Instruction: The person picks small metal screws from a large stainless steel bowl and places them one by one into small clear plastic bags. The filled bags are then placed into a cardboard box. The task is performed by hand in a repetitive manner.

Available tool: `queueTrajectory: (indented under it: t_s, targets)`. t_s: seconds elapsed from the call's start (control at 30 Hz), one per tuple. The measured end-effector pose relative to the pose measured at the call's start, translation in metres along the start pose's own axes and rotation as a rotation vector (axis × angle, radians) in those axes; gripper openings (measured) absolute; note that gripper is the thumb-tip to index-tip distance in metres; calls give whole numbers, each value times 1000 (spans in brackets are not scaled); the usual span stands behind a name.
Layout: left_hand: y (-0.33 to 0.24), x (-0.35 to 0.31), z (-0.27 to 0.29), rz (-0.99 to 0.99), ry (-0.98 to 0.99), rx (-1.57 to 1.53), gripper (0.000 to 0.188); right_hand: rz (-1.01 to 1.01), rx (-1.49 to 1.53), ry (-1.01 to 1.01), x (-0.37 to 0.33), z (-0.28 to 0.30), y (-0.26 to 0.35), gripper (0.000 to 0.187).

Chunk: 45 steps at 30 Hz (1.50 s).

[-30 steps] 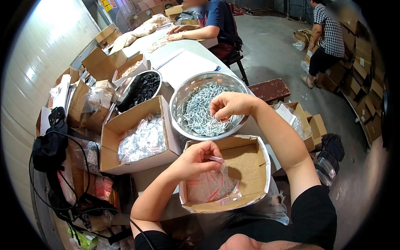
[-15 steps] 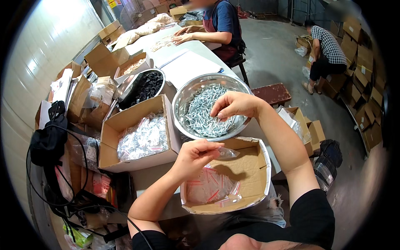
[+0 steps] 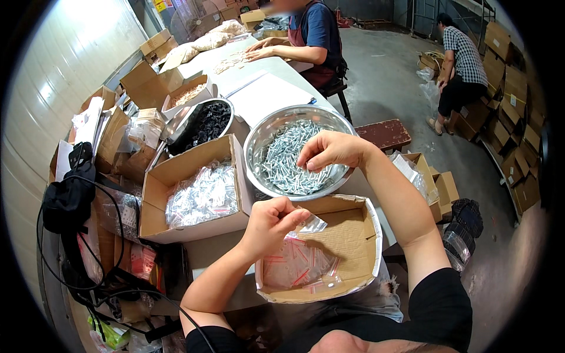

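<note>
A small clear zip bag (image 3: 315, 224) is pinched in my left hand (image 3: 272, 226), over a cut-down cardboard box (image 3: 353, 259). Inside that box lie loose zip bags (image 3: 297, 262) with red strips. My right hand (image 3: 331, 150) hovers over a round steel bowl (image 3: 253, 144), its fingers curled together above a heap of silver screws (image 3: 288, 156). Whatever its fingertips hold, if anything, is too small or hidden to make out. Left of the bowl stands an open carton (image 3: 159, 206) of filled clear bags (image 3: 203, 194).
Behind the carton sits a metal pan of black parts (image 3: 206, 122), with a box of tan pieces (image 3: 188, 94) beyond. A co-worker (image 3: 315, 41) sorts pieces across the white table (image 3: 271, 97); another person (image 3: 465, 62) bends near stacked cartons. Black cables (image 3: 123, 235) hang at left.
My left hand has turned slightly, and the zip bag now tilts lower from its fingers. The right hand stays nearly still over the screws.
</note>
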<state>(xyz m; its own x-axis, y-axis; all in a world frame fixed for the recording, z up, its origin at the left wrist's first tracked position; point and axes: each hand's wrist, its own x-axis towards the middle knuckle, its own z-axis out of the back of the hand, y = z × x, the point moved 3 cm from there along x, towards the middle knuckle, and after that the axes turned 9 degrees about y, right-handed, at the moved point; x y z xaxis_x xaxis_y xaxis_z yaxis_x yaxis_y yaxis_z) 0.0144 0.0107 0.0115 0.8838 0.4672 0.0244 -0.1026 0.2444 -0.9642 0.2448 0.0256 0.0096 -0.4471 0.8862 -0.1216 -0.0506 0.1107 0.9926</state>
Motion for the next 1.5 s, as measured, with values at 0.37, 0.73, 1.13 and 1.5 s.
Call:
queueTrajectory:
  t_s: [0.37, 0.73, 1.13, 1.5]
  targets:
    - [1, 4, -3, -39, 1, -195, 9, 33, -51, -69, -1, 4, 2, 21]
    - [2, 5, 4, -140, -31, -84, 10, 91, -60, -30, -7, -19, 26, 18]
    - [5, 3, 8, -3, 7, -220, 9, 237, 27, 55, -15, -46, 47, 20]
    - [13, 4, 5, -49, 133, -403, 12, 390, -63, 135, -10, -64, 46, 18]
